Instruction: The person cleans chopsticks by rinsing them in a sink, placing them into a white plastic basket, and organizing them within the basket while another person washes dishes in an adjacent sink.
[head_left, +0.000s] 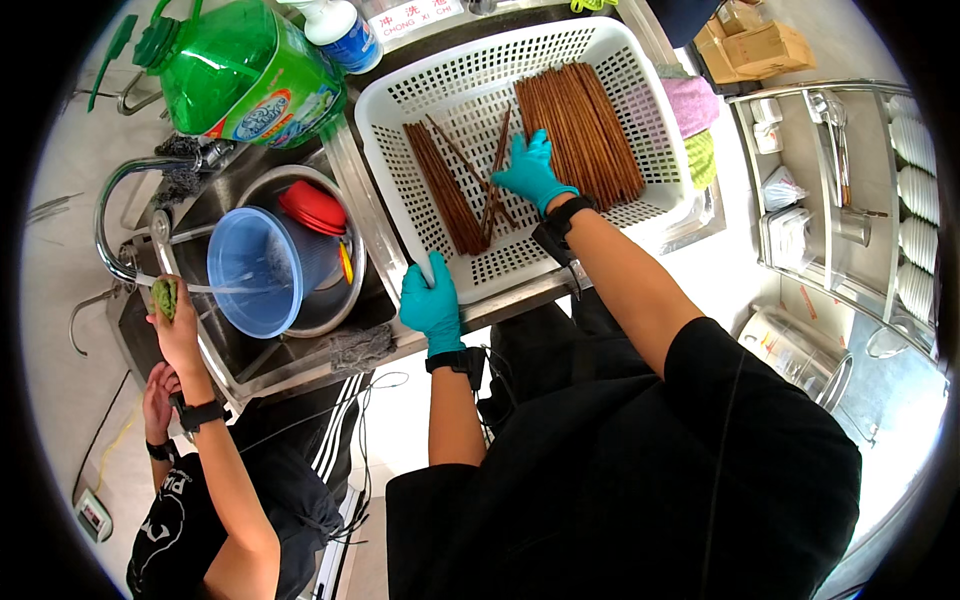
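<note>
A white perforated plastic basket (600, 34) rests on the sink's edge in front of me. My left hand (433, 304), in a teal rubber glove, grips its near left rim. Over the basket's middle, my right hand (534, 174) wears the same kind of glove, its fingers spread. Its thumb side is close to several loose brown chopsticks (469, 154); whether it touches them I cannot tell. A large bundle of brown chopsticks (581, 135) lies just right of this hand, partly behind it. A smaller chopstick bundle (446, 195) lies along the left side.
Left of the basket, a blue plastic bucket (240, 255) tilts in a metal basin (352, 292) beside red dishes (311, 208). A co-worker's hand (178, 319) holds a green cloth (163, 296) near the running faucet (112, 202). A green detergent jug (225, 67) stands behind. Shelves (814, 180) are at right.
</note>
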